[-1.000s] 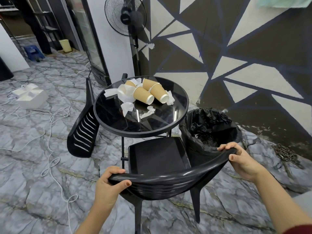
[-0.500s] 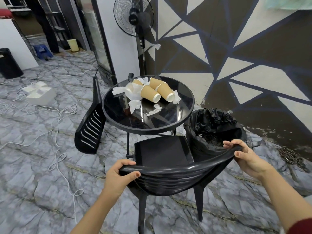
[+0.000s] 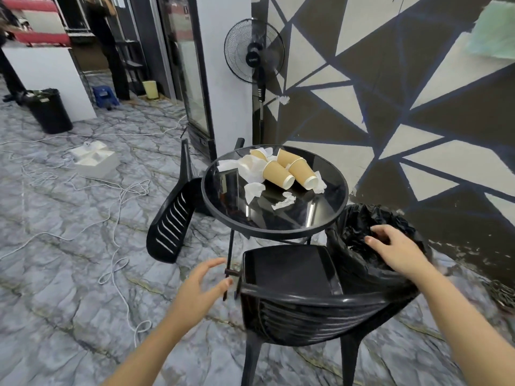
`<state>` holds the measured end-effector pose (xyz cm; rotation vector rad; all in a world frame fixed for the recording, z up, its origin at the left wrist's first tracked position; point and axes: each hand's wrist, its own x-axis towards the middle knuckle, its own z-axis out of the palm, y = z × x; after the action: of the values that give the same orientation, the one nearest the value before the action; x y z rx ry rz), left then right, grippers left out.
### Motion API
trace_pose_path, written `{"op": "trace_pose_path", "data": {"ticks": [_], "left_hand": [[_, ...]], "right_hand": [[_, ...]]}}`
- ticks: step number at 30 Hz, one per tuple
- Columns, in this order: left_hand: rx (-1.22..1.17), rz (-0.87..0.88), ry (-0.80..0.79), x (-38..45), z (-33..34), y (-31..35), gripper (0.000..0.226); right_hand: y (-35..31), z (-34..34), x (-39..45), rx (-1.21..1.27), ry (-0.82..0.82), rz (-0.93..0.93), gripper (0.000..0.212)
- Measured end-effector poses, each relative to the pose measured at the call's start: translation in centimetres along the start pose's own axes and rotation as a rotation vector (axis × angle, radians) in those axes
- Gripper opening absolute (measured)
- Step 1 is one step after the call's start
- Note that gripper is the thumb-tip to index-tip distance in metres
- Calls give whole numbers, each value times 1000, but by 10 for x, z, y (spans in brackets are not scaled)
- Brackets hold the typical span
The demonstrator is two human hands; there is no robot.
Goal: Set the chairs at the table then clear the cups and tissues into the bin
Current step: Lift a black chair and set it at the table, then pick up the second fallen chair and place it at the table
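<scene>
A black plastic chair [image 3: 289, 277] stands upright in front of me, its seat pushed up to the round black glass table [image 3: 328, 218]. A second black chair [image 3: 172, 221] lies tipped over on the floor left of the table. Several tan paper cups [image 3: 278, 174] lie on their sides on the tabletop among crumpled white tissues [image 3: 252, 190]. A bin lined with a black bag [image 3: 362, 263] stands right of the chair. My left hand [image 3: 200, 288] hovers empty with spread fingers left of the chair back. My right hand [image 3: 398, 252] hangs above the bin, empty, fingers relaxed.
White cables [image 3: 117, 207] and a white box [image 3: 94, 160] lie on the marble floor to the left. A pedestal fan [image 3: 255, 51] and a glass-door fridge [image 3: 192, 79] stand behind the table. Another black bin [image 3: 48, 111] stands far left. A patterned wall runs along the right.
Both hands have let go of the chair's backrest and lifted away from it. The view has risen and swung left, and the chair now stands still at the table.
</scene>
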<state>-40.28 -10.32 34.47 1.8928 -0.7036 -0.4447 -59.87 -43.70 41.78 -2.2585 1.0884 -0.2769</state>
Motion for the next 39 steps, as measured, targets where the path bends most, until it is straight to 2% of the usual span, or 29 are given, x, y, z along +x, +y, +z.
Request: {"op": "trace_pose_path", "data": {"ticks": [2,5,7,9,11,12,15,19,23,27,31,35,39], "left_hand": [[51,25,67,2,-25,-5,47],[153,51,70,0,-63,-17,35],[237,55,67,-3,-89,-24,38],[304,2,72,-6,-113,-34,52],[358,-44,106,-9,-135,-47,88],[386,-67,120,-11,-146,-53,96],[514,-144,137,-18,-180,-74,98],[671,-277,102,-30,-221,-103,104],[697,-322,79,-45,-250,-122,133],[696,-398,67,-47,-271,-141,108],[669,-445,50,-33,-286,-159,116],[687,-455,64,-3,-297,-173,86],[698,-481,80,40,-315,-190,73]], "right_hand": [[-53,28,-3,-8,-50,-137,46],[-130,82,-17,-19,-168,-341,52],[-171,124,-25,-53,-270,-440,57],[-206,167,-36,-128,-369,-499,64],[-234,207,-47,-203,-450,-534,70],[-247,224,-52,-216,-481,-547,70],[-275,269,-65,-254,-560,-578,72],[-298,315,-71,-461,-625,-628,80],[-317,347,-75,-566,-666,-663,85],[-335,372,-72,-584,-654,-697,84],[-354,391,-60,-579,-689,-701,86],[-374,412,-32,-546,-739,-702,87],[-397,432,10,-531,-773,-698,88]]}}
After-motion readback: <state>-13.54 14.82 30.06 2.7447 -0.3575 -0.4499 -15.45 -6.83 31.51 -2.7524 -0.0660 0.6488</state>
